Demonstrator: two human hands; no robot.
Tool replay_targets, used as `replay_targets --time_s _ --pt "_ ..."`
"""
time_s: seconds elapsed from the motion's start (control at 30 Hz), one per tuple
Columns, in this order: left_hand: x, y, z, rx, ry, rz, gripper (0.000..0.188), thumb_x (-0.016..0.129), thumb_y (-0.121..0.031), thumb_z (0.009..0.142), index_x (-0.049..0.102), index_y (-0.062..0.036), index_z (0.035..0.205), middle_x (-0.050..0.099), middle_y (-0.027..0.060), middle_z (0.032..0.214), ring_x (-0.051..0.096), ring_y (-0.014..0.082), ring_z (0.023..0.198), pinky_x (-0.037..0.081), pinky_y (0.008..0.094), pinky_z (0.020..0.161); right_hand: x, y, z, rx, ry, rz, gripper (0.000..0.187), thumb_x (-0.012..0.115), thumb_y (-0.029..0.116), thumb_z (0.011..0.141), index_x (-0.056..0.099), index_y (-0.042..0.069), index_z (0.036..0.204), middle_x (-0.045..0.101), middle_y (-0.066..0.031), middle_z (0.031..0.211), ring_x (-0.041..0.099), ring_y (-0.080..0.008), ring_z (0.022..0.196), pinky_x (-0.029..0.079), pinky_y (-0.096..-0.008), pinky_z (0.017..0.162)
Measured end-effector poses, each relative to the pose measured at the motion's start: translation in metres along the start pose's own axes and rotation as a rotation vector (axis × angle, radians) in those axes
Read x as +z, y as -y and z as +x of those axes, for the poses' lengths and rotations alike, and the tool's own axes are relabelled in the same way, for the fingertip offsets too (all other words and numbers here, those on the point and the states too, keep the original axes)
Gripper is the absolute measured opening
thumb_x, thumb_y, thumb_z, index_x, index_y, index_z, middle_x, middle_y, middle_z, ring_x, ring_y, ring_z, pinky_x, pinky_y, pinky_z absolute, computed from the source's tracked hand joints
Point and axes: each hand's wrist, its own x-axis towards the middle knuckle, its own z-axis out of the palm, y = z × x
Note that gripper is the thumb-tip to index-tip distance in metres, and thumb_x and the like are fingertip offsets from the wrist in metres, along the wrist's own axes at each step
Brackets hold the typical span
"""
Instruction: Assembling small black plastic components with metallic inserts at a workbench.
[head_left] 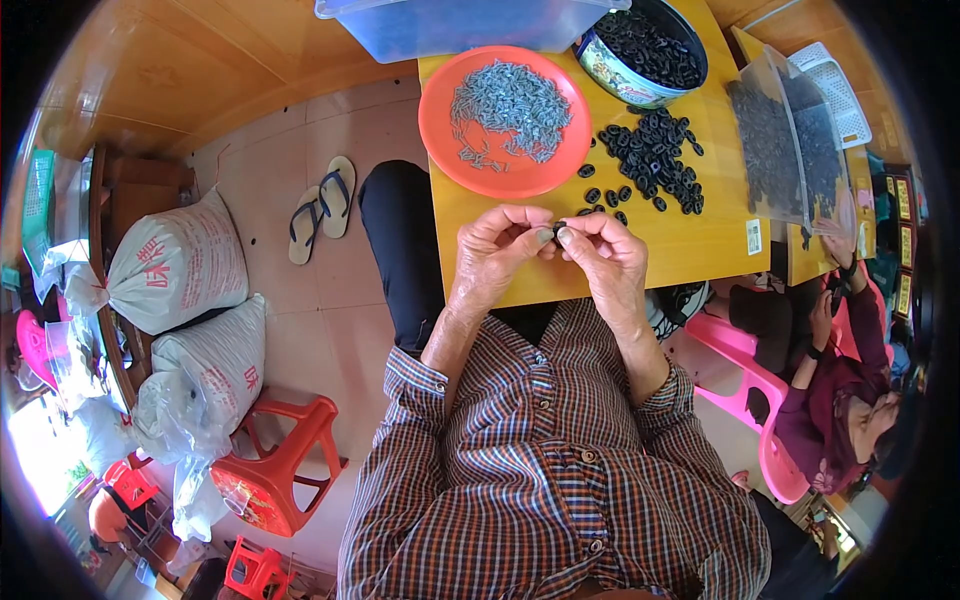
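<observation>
Orange plate [438, 128] with grey pins [515, 108], just beyond left hand [488, 250]. Left: thumb and finger pinched closed at small black piece [558, 229], which sits between both hands' fingertips. Right hand [612, 262]: pinched closed on it too, other fingers curled. Loose black ovals [655, 155] beyond right hand; clear bin [768, 150] farther right.

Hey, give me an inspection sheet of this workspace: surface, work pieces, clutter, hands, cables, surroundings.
Surface: yellow table, loose parts on it.
Work pieces: black oval pieces, loose; grey pins on an orange-red plate; more black pieces in a round tin.
Clutter: blue translucent bin beyond the plate; clear bin and white basket at right.
Hands: right hand pinches a black piece; left hand beside it, hold unclear.
Cables: nothing seen.
Surroundings: sandals, white sacks, red stool at left; another person at right.
</observation>
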Motion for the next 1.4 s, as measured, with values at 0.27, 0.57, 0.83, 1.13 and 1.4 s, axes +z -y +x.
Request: replay_targets --time_s 0.27,0.57,0.83,1.13,1.4 --pt "0.004 -0.003 -0.002 0.02 -0.017 0.087 0.015 0.064 0.006 0.082 0.064 0.0009 0.097 0.067 0.0069 0.082 0.065 0.0134 0.074 0.055 0.0266 0.07 -0.005 -0.001 0.001 -0.192 -0.001 -0.28 0.01 0.062 -0.004 0.085 0.062 -0.004 0.095 0.062 -0.0043 0.085 0.057 -0.0071 0.072 0.047 -0.019 0.067" --pt "0.003 -0.007 -0.004 0.002 0.012 0.139 0.014 0.063 0.005 0.084 0.064 0.0011 0.097 0.067 0.0062 0.083 0.065 0.0123 0.075 0.054 0.0256 0.071 -0.005 0.007 0.0 -0.291 0.073 -0.469 0.009 0.06 -0.006 0.085 0.062 -0.004 0.094 0.061 -0.0067 0.085 0.058 -0.0085 0.073 0.047 -0.0204 0.066" --pt "0.003 -0.003 -0.003 0.0 0.017 0.058 0.015 0.062 0.004 0.084 0.063 0.0007 0.098 0.065 0.0046 0.083 0.063 0.0108 0.074 0.053 0.0252 0.071 -0.004 0.01 -0.002 -0.13 0.084 -0.273 0.009 0.059 0.002 0.09 0.061 -0.005 0.095 0.06 -0.0039 0.085 0.058 -0.0076 0.071 0.047 -0.0202 0.066" --pt "0.006 -0.009 -0.002 -0.066 0.036 0.154 0.015 0.059 -0.001 0.089 0.063 0.003 0.103 0.064 0.0056 0.084 0.062 0.0104 0.071 0.052 0.0241 0.067 -0.009 0.011 -0.001 -0.102 0.035 -0.42 0.008 0.06 0.006 0.09 0.06 -0.002 0.09 0.057 0.0012 0.074 0.048 -0.003 0.065 0.042 -0.0186 0.06" --pt "0.007 -0.005 -0.003 -0.064 0.039 0.261 0.02 0.056 -0.013 0.094 0.06 0.0057 0.1 0.063 0.0062 0.081 0.059 0.0084 0.064 0.051 0.0222 0.06 -0.012 0.004 0.0 -0.058 0.023 -0.36 0.01 0.059 0.007 0.09 0.059 -0.003 0.092 0.057 0.001 0.076 0.049 -0.0032 0.065 0.042 -0.018 0.06"
